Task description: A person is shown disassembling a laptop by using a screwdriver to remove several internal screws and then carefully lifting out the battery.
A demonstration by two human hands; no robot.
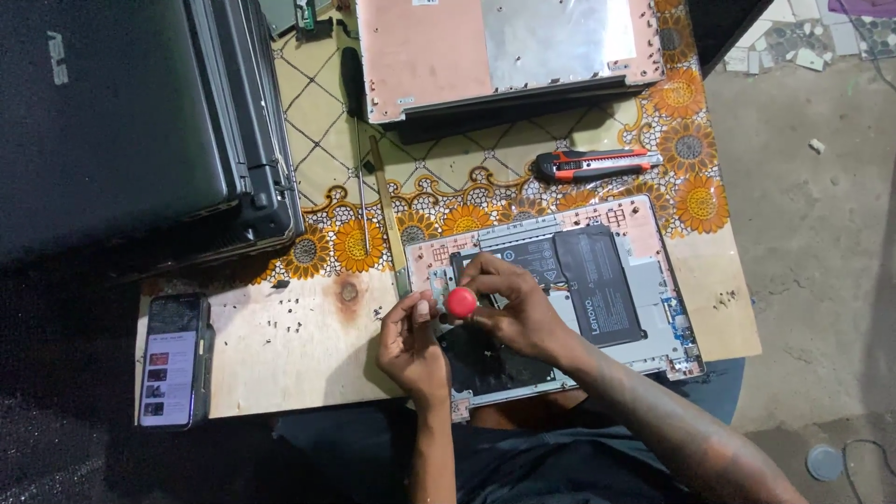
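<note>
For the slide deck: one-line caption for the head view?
Left hand and right hand work a red-capped screwdriver on an opened laptop, utility knife and phone nearby.

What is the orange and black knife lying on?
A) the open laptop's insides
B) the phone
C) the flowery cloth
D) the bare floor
C: the orange and black utility knife lies flat on the flower-patterned cloth, above the opened laptop where both hands work, and far from the phone at the left edge of the wooden board.
</note>
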